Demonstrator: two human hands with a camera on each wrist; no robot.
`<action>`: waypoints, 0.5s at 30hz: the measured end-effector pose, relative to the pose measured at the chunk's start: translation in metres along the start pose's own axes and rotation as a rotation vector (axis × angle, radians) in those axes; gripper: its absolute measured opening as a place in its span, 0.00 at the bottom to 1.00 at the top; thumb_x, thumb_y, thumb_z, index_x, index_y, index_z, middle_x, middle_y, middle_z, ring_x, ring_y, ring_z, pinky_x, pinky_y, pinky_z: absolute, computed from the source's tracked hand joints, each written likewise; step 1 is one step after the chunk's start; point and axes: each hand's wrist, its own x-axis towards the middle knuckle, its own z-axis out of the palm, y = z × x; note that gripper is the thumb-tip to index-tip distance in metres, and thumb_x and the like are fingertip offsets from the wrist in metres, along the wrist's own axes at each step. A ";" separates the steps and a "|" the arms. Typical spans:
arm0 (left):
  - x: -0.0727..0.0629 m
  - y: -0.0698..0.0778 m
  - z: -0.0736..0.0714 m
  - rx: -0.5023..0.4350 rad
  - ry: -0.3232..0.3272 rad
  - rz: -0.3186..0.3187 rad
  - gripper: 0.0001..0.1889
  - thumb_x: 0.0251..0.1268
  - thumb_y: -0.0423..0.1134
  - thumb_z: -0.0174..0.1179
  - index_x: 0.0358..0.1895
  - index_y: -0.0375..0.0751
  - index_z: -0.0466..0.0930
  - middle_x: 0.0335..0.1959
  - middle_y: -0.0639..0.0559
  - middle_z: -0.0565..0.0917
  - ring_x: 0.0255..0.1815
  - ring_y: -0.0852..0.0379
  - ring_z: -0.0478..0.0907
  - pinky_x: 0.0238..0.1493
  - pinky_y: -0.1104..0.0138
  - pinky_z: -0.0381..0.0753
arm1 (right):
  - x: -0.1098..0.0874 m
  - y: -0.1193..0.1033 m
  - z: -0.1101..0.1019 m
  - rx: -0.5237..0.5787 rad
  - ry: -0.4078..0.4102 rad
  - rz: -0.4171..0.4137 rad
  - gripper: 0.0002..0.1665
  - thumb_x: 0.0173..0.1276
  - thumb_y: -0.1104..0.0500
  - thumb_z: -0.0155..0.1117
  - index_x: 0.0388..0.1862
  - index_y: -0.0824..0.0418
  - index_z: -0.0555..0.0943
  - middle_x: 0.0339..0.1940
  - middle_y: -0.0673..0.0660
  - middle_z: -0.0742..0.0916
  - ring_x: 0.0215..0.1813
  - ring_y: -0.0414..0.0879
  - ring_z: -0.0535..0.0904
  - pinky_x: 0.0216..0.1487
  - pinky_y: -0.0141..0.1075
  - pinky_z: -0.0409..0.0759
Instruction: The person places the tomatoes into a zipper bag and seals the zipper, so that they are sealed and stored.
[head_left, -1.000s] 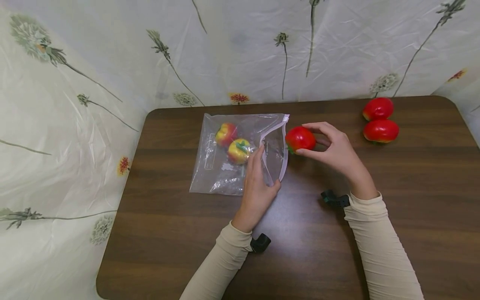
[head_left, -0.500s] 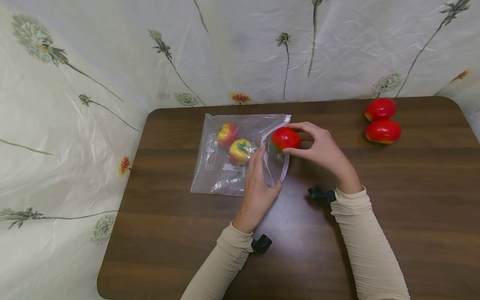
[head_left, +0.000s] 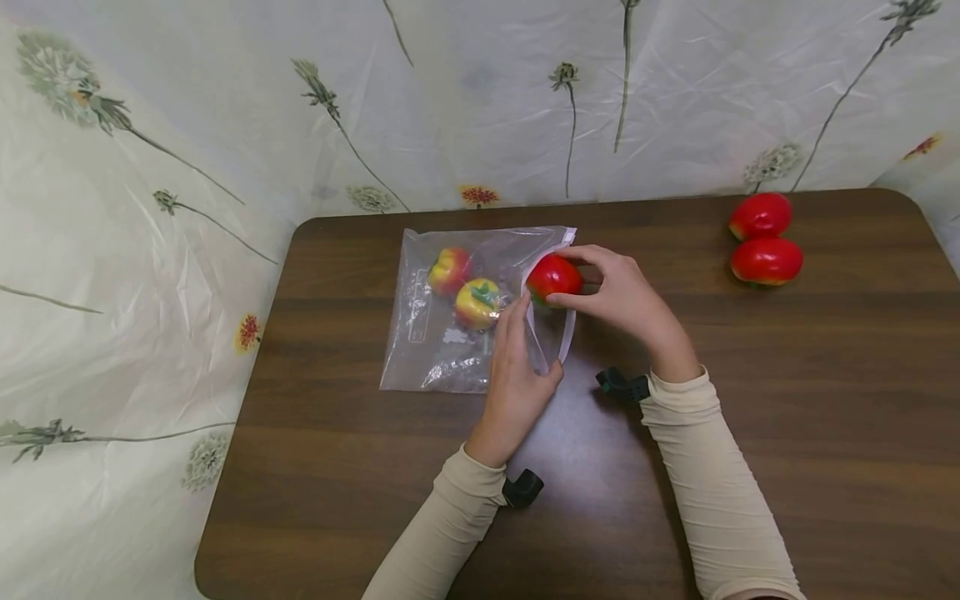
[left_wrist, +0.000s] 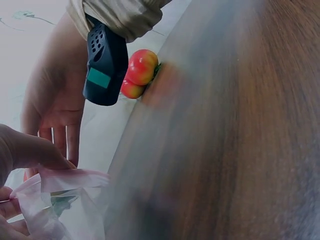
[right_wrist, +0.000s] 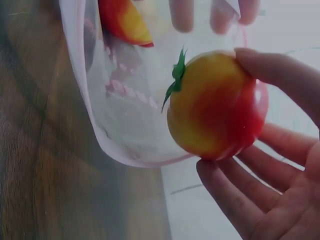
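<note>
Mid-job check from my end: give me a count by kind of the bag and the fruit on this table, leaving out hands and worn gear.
Clear zip bag: 1
Tomato-like fruits: 5 (bagged pair, held one in the right hand, loose pair on the table)
Total: 6

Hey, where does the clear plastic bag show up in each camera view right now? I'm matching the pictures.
Head: the bag is around the middle.
Left wrist: the bag is at the lower left.
Right wrist: the bag is in the upper middle.
Shared landmark: the right hand, right of the bag in head, upper left in left wrist, right side in right wrist.
</note>
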 end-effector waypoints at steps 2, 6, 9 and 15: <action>0.000 0.000 0.000 0.005 -0.003 -0.002 0.52 0.53 0.29 0.76 0.81 0.43 0.55 0.77 0.45 0.64 0.77 0.48 0.66 0.75 0.56 0.73 | 0.000 -0.003 0.001 -0.040 0.018 -0.011 0.38 0.60 0.58 0.79 0.69 0.62 0.77 0.66 0.64 0.81 0.64 0.62 0.80 0.62 0.58 0.83; 0.000 -0.001 0.000 0.016 0.001 0.018 0.52 0.52 0.29 0.76 0.81 0.41 0.55 0.77 0.44 0.64 0.77 0.48 0.66 0.76 0.56 0.71 | 0.002 -0.006 0.007 -0.054 0.058 -0.037 0.36 0.60 0.60 0.79 0.67 0.65 0.78 0.63 0.65 0.82 0.63 0.62 0.80 0.64 0.56 0.82; 0.000 -0.002 0.001 0.019 0.010 0.037 0.52 0.51 0.28 0.77 0.80 0.40 0.56 0.77 0.43 0.65 0.76 0.47 0.67 0.77 0.55 0.70 | 0.006 -0.004 0.015 -0.007 0.062 -0.057 0.32 0.61 0.63 0.78 0.63 0.68 0.78 0.61 0.66 0.84 0.62 0.61 0.83 0.67 0.53 0.80; -0.001 -0.003 0.001 0.016 0.010 0.035 0.52 0.51 0.28 0.76 0.80 0.40 0.56 0.77 0.43 0.64 0.77 0.48 0.67 0.77 0.56 0.70 | 0.008 0.002 0.025 0.023 0.092 -0.076 0.31 0.60 0.65 0.78 0.59 0.68 0.74 0.56 0.66 0.85 0.59 0.59 0.84 0.66 0.52 0.81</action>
